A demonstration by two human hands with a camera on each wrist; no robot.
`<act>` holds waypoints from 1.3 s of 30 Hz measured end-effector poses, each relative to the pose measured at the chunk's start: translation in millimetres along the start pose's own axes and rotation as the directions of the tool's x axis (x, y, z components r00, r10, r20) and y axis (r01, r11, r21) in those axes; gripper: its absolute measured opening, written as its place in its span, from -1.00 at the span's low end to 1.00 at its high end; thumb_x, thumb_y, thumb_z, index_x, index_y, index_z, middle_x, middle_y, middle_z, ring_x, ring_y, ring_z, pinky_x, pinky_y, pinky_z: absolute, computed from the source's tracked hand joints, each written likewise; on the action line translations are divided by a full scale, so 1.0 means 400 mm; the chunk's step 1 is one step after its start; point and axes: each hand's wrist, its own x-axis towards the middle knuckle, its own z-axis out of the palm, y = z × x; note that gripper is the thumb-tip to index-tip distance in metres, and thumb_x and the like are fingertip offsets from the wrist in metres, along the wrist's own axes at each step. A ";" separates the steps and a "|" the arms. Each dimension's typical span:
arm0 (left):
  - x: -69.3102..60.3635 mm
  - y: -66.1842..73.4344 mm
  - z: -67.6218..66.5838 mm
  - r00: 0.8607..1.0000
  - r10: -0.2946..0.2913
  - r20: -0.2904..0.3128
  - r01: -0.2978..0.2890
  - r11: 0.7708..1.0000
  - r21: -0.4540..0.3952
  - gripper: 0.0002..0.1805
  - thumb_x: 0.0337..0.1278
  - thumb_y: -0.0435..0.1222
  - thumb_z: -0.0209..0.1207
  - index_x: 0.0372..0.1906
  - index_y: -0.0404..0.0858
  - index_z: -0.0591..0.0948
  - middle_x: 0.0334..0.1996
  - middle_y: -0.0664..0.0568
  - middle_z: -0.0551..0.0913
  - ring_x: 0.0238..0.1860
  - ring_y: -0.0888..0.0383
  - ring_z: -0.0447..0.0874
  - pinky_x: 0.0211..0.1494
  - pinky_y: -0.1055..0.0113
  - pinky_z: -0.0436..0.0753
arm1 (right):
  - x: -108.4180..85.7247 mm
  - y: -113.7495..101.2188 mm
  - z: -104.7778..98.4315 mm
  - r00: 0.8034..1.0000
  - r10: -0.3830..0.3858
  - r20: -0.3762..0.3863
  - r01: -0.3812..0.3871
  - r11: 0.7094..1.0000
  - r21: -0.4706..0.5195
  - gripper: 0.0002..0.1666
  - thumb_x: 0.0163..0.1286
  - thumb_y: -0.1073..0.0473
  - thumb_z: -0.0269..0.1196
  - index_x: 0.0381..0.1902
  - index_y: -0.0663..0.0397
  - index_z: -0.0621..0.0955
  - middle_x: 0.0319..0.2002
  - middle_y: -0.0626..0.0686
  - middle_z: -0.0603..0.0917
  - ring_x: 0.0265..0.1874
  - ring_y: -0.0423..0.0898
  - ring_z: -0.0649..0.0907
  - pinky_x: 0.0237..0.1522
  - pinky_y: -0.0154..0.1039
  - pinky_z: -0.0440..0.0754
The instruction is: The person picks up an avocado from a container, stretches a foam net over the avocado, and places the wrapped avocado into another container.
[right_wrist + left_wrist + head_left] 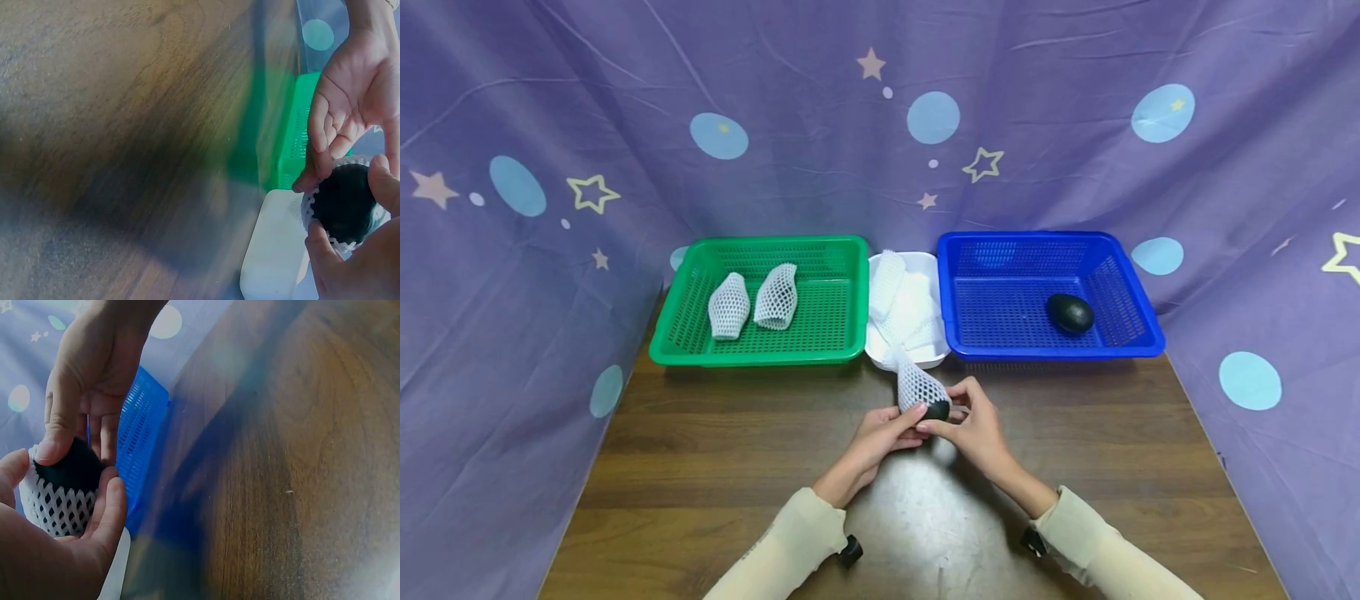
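A dark avocado [937,411] sits partly inside a white foam net sleeve [917,385], above the table in front of the white tray. My left hand [880,435] holds the netted avocado from the left, with thumb and fingers around it. From the other side my right hand [981,432] grips the bare end, its thumb and fingers at the sleeve's opening. In the left wrist view the avocado [72,467] pokes out of the mesh. Its round dark end [342,203] shows in the right wrist view, ringed by the net's edge.
A green basket [760,360] at the left bears two netted pieces [728,307]. In the blue basket [992,333] at the right lies a bare avocado [1070,313]. Between them a white tray [928,362] has loose foam nets [887,287]. A purple curtain [820,167] surrounds the wooden table [700,467].
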 end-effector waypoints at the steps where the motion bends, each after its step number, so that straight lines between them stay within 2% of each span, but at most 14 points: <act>1: 0.000 0.000 0.001 1.000 -0.004 0.003 0.004 1.000 0.003 -0.45 0.34 -0.03 0.27 0.05 -0.49 0.64 -0.25 -0.08 0.82 -0.22 0.18 0.81 0.06 0.17 0.76 | 0.001 0.001 0.000 1.000 -0.003 -0.006 0.003 1.000 -0.005 -0.33 -0.12 0.47 0.61 -0.10 0.34 0.47 -0.09 0.35 0.70 -0.19 -0.03 0.75 -0.20 -0.37 0.76; 6: 0.010 0.001 -0.016 0.998 -0.046 0.040 0.045 0.999 0.011 -0.37 0.37 0.03 0.23 0.15 -0.49 0.59 -0.13 -0.20 0.80 -0.08 0.08 0.81 0.19 0.08 0.70 | 0.008 0.006 -0.004 1.000 0.000 -0.012 0.000 1.000 0.019 -0.37 -0.10 0.48 0.60 -0.13 0.39 0.47 -0.13 0.36 0.69 -0.21 -0.14 0.72 -0.20 -0.38 0.75; 9: 0.022 0.002 -0.035 0.996 -0.050 0.068 0.055 0.996 -0.077 -0.34 0.46 0.00 0.13 0.28 -0.52 0.46 -0.06 -0.16 0.76 -0.05 0.09 0.77 0.26 0.06 0.66 | 0.012 0.009 -0.008 1.000 0.027 0.000 -0.027 0.998 0.063 -0.44 -0.03 0.49 0.56 -0.12 0.43 0.49 -0.15 0.37 0.69 -0.26 -0.21 0.72 -0.23 -0.43 0.72; 13: 0.040 0.005 -0.053 0.996 -0.019 0.082 0.036 0.977 -0.211 -0.41 0.55 -0.14 0.04 0.38 -0.52 0.34 -0.02 -0.06 0.70 -0.07 0.17 0.73 0.23 0.17 0.67 | 0.014 0.009 -0.008 0.999 0.042 0.031 -0.044 0.994 0.096 -0.52 0.08 0.48 0.50 -0.08 0.45 0.53 -0.17 0.41 0.71 -0.29 -0.22 0.74 -0.25 -0.47 0.68; 16: 0.049 0.006 -0.056 0.999 0.001 0.047 0.010 0.973 -0.231 -0.45 0.52 -0.19 0.07 0.36 -0.49 0.36 -0.05 0.00 0.70 -0.09 0.23 0.72 0.14 0.27 0.69 | 0.008 0.007 -0.005 1.000 -0.012 0.004 0.012 0.999 0.039 -0.54 0.12 0.40 0.51 -0.07 0.40 0.55 -0.20 0.36 0.72 -0.28 -0.18 0.73 -0.24 -0.41 0.72; 19: 0.051 0.007 -0.054 1.000 0.008 0.000 -0.008 0.974 -0.228 -0.47 0.49 -0.18 0.11 0.34 -0.45 0.40 -0.08 0.04 0.70 -0.11 0.25 0.71 0.09 0.31 0.69 | 0.001 0.005 0.000 0.994 -0.100 -0.036 0.098 0.994 -0.052 -0.58 0.12 0.35 0.54 -0.11 0.34 0.61 -0.20 0.27 0.72 -0.28 -0.03 0.75 -0.24 -0.31 0.77; 23: 0.052 0.007 -0.046 0.999 0.009 -0.037 -0.017 0.975 -0.223 -0.45 0.45 -0.19 0.16 0.34 -0.45 0.41 -0.02 -0.02 0.68 -0.08 0.23 0.69 0.11 0.30 0.68 | -0.005 0.007 0.007 0.984 -0.167 -0.053 0.162 0.983 -0.089 -0.61 0.10 0.41 0.53 -0.11 0.33 0.66 -0.16 0.25 0.73 -0.25 0.18 0.76 -0.21 -0.27 0.79; 29: 0.049 0.012 -0.022 0.995 0.024 -0.099 -0.043 0.980 -0.193 -0.38 0.35 -0.16 0.27 0.33 -0.48 0.45 0.09 -0.09 0.67 0.00 0.23 0.67 0.15 0.34 0.68 | -0.011 0.010 0.022 0.980 -0.157 -0.124 0.151 0.987 -0.057 -0.63 0.07 0.43 0.54 -0.14 0.35 0.68 -0.22 0.27 0.75 -0.31 0.11 0.78 -0.22 -0.34 0.77; 34: 0.048 0.011 0.001 0.989 0.035 -0.143 -0.061 0.981 -0.183 -0.42 0.30 -0.17 0.32 0.25 -0.49 0.53 -0.07 0.02 0.74 -0.12 0.30 0.70 0.04 0.42 0.68 | -0.012 0.014 0.034 0.978 -0.123 -0.169 0.121 0.992 -0.027 -0.68 0.09 0.42 0.53 -0.19 0.36 0.68 -0.24 0.27 0.76 -0.32 0.07 0.79 -0.23 -0.37 0.76; 39: 0.048 0.002 0.018 0.985 0.031 -0.168 -0.066 0.977 -0.203 -0.45 0.27 -0.18 0.34 0.19 -0.49 0.56 -0.18 0.10 0.76 -0.19 0.33 0.71 -0.01 0.45 0.68 | -0.013 0.010 0.045 0.976 -0.078 -0.203 0.075 0.997 -0.023 -0.71 0.09 0.50 0.49 -0.21 0.44 0.66 -0.25 0.33 0.75 -0.31 0.16 0.78 -0.25 -0.37 0.76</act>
